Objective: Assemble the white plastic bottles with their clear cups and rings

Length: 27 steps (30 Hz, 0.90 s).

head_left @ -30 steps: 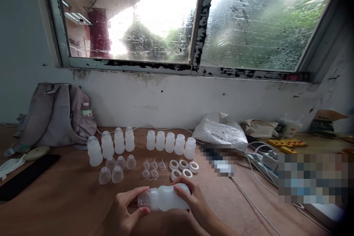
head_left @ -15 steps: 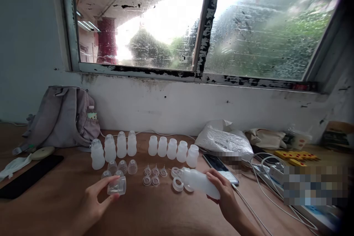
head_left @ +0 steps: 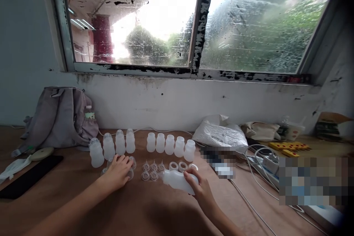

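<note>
My right hand is wrapped round a frosted white bottle, tilted with its neck to the left. My left hand lies over the group of clear caps at left centre; its fingers are bent downward, and whether they grip a cap is hidden. Several clear nipple pieces stand in two rows between my hands. White rings lie just behind the held bottle. Farther back stand several open-necked bottles and, to the left, several capped bottles.
A grey backpack and a black flat object are at the left. On the right are a silvery package, white cables, a power strip and yellow pieces. The wall and window stand behind.
My left hand has moved up and right onto the caps; the clear cap it held is no longer visible in it. My right hand and its bottle have shifted left, uncovering more rings.
</note>
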Each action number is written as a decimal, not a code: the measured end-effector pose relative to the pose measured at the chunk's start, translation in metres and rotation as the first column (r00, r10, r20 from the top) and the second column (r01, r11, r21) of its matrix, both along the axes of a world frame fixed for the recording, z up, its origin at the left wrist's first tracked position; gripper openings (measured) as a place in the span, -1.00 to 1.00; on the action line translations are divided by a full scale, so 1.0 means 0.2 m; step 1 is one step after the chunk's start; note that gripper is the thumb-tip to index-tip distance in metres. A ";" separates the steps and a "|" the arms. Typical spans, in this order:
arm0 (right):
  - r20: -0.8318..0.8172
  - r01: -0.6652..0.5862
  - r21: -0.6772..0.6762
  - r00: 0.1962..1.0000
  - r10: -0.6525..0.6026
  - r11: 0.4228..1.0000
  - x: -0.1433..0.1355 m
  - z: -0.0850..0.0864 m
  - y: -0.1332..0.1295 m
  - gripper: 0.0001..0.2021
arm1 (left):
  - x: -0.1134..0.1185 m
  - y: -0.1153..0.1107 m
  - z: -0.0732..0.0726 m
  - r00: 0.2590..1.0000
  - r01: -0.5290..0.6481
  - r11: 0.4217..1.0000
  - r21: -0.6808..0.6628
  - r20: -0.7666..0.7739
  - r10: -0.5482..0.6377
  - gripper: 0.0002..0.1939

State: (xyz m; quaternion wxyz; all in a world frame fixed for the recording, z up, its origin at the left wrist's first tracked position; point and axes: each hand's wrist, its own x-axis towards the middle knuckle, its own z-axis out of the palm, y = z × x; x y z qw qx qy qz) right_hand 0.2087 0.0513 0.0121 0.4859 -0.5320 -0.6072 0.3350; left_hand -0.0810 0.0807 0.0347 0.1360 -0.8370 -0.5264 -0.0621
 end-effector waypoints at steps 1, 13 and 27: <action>-0.008 0.003 -0.012 1.000 -0.003 1.000 0.00 0.00 0.00 -0.72 | 0.02 -0.02 0.00 1.000 0.004 1.000 0.028 0.019 -0.004 -0.61; -0.056 -0.127 0.066 0.990 0.131 0.990 -0.07 -0.05 -0.05 -0.73 | 0.51 -0.17 -0.10 0.968 0.170 0.978 -0.119 0.206 -0.143 -0.78; 0.230 -0.267 0.384 0.955 0.189 0.884 0.01 -0.05 -0.14 -0.75 | 0.36 -0.17 0.08 0.822 0.451 0.684 -0.574 0.566 -0.067 -0.59</action>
